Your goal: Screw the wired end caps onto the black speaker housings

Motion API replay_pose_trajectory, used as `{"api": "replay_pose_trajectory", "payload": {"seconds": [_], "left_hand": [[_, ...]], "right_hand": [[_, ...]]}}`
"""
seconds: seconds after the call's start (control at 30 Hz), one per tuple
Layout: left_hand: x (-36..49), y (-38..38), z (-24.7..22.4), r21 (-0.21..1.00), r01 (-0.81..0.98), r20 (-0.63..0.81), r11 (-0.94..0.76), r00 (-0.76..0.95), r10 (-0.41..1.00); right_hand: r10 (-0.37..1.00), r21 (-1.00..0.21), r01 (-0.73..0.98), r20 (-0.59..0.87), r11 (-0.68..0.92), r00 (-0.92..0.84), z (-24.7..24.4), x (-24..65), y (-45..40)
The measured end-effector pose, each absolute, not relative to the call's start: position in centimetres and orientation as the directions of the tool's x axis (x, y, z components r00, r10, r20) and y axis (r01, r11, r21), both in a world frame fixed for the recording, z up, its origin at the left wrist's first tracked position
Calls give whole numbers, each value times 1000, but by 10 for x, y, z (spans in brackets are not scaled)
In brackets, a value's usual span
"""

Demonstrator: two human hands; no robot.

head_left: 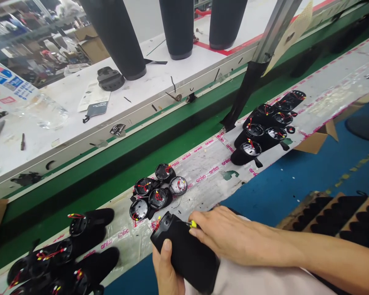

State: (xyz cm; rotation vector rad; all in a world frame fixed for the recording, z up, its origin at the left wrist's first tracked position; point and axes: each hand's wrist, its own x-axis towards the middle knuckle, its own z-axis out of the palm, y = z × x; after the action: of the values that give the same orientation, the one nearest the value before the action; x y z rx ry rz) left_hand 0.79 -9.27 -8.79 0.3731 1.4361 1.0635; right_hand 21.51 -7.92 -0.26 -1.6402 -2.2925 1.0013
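My left hand (167,266) is wrapped round a black cylinder (192,254), its thumb on the near side. The cylinder is tilted, and red wires show at its upper left end. My right hand (224,233) is closed at the cylinder's upper right side, with a small yellow piece (193,224) between thumb and forefinger. A thin dark part runs from the yellow piece toward the cylinder's end; what it is cannot be made out. Just beyond the held cylinder, several open black cylinders (158,198) with red and yellow wires stand together on the taped strip (203,164).
More wired black cylinders lie at the lower left (80,224) and stand farther right (249,149). A white shelf (147,86) bears tall black cylinders (176,28) and a plastic bottle (24,92). A dark post (249,82) rises beyond the strip. Boxes (335,213) sit at the lower right.
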Motion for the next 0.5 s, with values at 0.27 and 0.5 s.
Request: {"api": "replay_pose_trajectory", "payload": {"seconds": [0.27,0.5], "left_hand": [[7,-90,-92,774,-388,-595,500,-179,783],[-1,-101,-95,732,-427,-644,531,-177,745]], "right_hand": [[886,-583,772,-179,255,-428,-20,208,-78],[890,-680,713,-204,171,-408,-19,216,-68]]}}
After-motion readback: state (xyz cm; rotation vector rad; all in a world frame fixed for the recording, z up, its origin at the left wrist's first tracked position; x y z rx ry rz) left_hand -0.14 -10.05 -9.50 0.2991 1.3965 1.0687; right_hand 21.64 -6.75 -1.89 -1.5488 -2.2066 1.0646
